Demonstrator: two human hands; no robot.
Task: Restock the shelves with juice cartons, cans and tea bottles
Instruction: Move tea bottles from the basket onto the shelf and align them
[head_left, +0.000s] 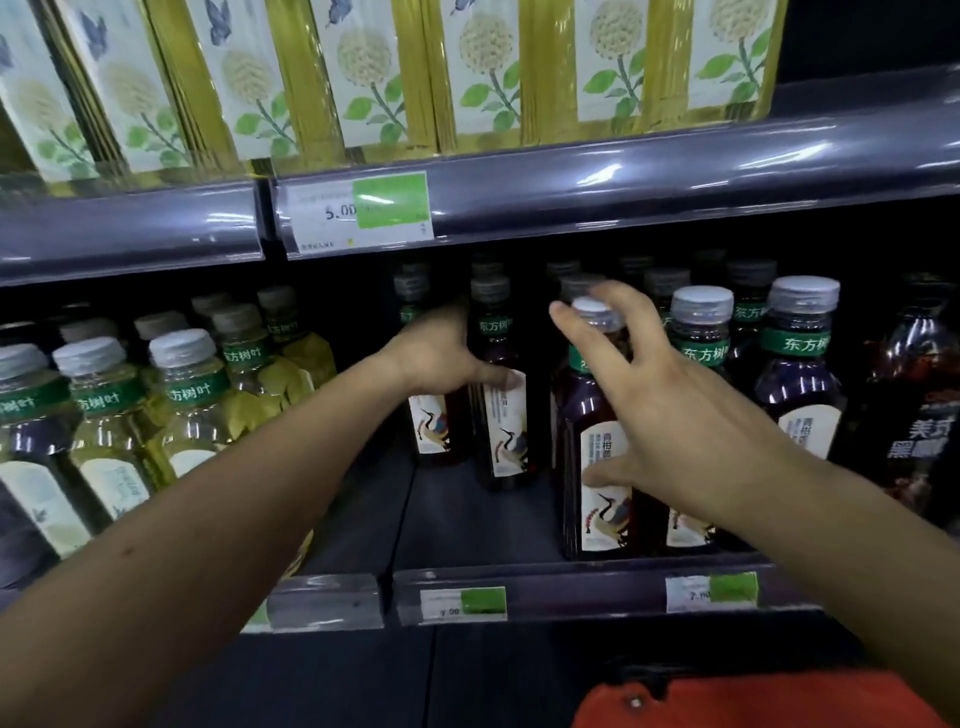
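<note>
- The step in hand is arranging dark brown plastic tea bottles on the lower dark shelf (467, 525).
- The left hand (436, 358) grips one dark tea bottle (501, 415), deep behind the green price tag (462, 603).
- The right hand (654, 410), fingers (582, 332) spread and holding nothing, hovers at the front bottle (597, 457).
- Next, I think, comes pulling the gripped bottle forward.

Single head-worn wide-angle view, facing forward and slightly down, close to the shelf (571, 584)
</note>
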